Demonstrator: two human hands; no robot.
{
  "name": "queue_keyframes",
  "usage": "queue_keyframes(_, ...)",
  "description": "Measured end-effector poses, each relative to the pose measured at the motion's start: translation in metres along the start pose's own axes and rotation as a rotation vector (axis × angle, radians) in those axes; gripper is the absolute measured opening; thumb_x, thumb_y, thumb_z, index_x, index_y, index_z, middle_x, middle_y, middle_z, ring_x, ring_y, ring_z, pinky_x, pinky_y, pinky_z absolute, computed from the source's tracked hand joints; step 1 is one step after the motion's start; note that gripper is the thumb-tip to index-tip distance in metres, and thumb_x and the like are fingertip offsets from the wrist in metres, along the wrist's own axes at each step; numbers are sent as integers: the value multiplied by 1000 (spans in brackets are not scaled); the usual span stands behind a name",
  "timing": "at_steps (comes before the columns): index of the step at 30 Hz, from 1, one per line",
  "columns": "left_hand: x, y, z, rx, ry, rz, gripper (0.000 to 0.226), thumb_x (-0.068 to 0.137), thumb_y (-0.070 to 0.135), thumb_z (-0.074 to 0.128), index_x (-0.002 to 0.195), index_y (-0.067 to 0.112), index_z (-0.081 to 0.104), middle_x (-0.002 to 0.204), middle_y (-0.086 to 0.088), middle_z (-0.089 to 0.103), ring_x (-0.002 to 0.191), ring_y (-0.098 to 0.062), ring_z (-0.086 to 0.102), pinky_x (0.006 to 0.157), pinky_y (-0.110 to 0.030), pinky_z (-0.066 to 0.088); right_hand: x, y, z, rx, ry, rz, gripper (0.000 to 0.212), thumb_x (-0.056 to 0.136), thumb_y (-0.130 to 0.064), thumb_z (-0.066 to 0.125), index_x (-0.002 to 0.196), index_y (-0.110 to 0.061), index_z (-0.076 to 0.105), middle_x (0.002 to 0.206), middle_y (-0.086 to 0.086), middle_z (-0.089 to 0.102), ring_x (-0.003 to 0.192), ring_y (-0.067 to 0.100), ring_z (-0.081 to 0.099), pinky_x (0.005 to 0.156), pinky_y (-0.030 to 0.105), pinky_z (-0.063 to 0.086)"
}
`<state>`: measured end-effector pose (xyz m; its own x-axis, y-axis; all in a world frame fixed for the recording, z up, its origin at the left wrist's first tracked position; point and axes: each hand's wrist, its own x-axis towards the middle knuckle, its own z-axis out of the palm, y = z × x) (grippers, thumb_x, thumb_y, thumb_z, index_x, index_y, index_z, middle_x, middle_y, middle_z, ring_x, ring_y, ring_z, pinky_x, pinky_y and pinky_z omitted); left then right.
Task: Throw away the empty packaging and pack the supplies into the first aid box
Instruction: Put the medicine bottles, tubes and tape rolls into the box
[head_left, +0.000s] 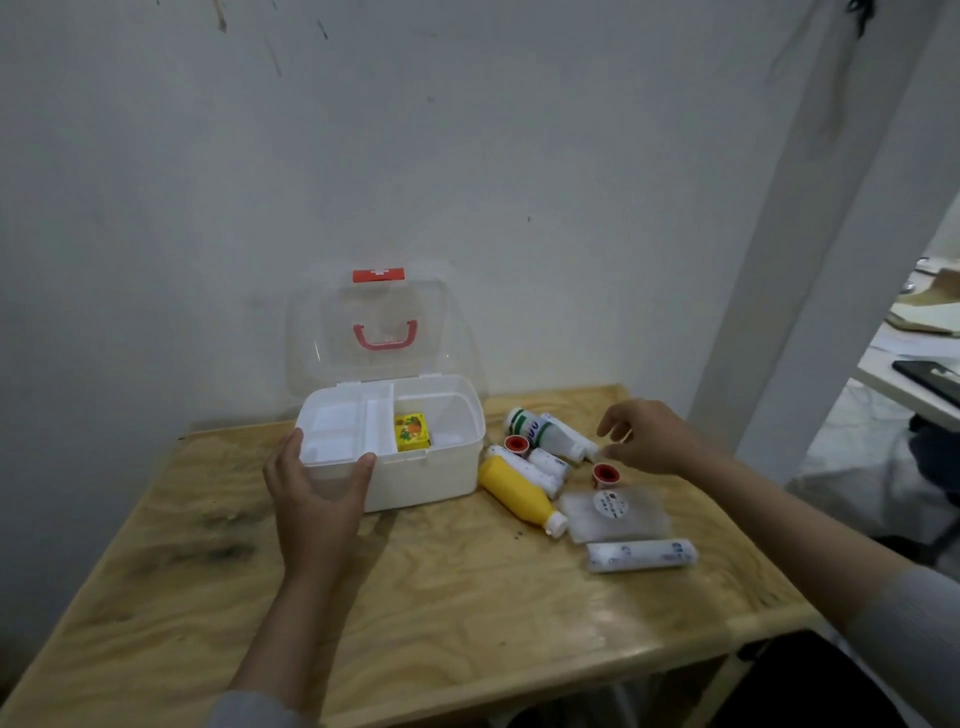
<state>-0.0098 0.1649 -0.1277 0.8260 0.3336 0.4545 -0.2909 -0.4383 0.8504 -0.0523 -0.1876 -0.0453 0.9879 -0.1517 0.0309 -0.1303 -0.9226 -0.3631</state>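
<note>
Right grip (649, 439) hovered slack-fingered, empty, beside green-labelled bottle (532, 428), cap end nearest; left grip (317, 488) clasped first aid box (431, 483) corner.

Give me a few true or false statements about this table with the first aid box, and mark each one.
1. The first aid box has its lid open. True.
2. The yellow bottle stands upright. False: it lies on its side on the table.
3. A small yellow carton sits inside the first aid box. True.
4. The left hand holds the wrapped roll. False: it grips the box's front corner; the roll lies on the table.
</note>
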Motion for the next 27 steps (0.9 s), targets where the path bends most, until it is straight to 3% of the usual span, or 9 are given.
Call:
queue_keyframes(6, 0, 2, -1, 8, -15, 2, 79, 76, 39, 74, 140, 17, 34, 143, -8, 34, 130, -26, 40, 102, -47, 44, -24, 26, 13, 16, -195, 55, 19, 69, -36, 78, 83, -31, 66, 102, -3, 65, 93, 13, 61, 85, 32, 52)
queue_keyframes(8, 0, 3, -1, 8, -16, 4, 78, 76, 37, 75, 140, 14, 35, 143, -10, 35, 130, -27, 40, 103, -46, 43, -34, 36, 14, 71, -236, 38, 27, 69, -38, 78, 91, -37, 64, 109, -5, 62, 95, 8, 58, 84, 26, 51)
queue_keyframes(12, 0, 4, -2, 5, -23, 5, 78, 77, 36, 74, 140, 13, 35, 143, -11, 34, 131, -27, 38, 104, -43, 41, -49, 47, 14, 153, -262, 2, 49, 69, -32, 80, 115, -34, 62, 119, -11, 55, 101, 7, 55, 70, 12, 43)
queue_keyframes(16, -1, 3, -2, 8, -27, 3, 79, 77, 38, 74, 140, 15, 34, 144, -10, 33, 131, -27, 39, 104, -45, 42, -52, 50, 15, 150, -202, -41, 50, 70, -33, 80, 116, -34, 60, 119, -10, 54, 100, 10, 55, 71, 12, 43)
queue_keyframes(20, -1, 5, -1, 13, -27, -1, 78, 76, 36, 75, 140, 14, 35, 143, -12, 34, 131, -28, 38, 105, -46, 41, -54, 50, 5, 121, -77, -110, 42, 68, -40, 80, 107, -34, 64, 114, -3, 59, 91, 9, 59, 80, 25, 51)
queue_keyframes(27, -1, 10, -5, 71, -57, -8, 77, 76, 40, 73, 138, 15, 35, 142, -11, 34, 128, -30, 41, 99, -47, 45, -56, 17, -35, -8, 128, -287, 47, 62, -39, 84, 102, -18, 71, 107, 1, 67, 85, 13, 64, 76, 31, 55)
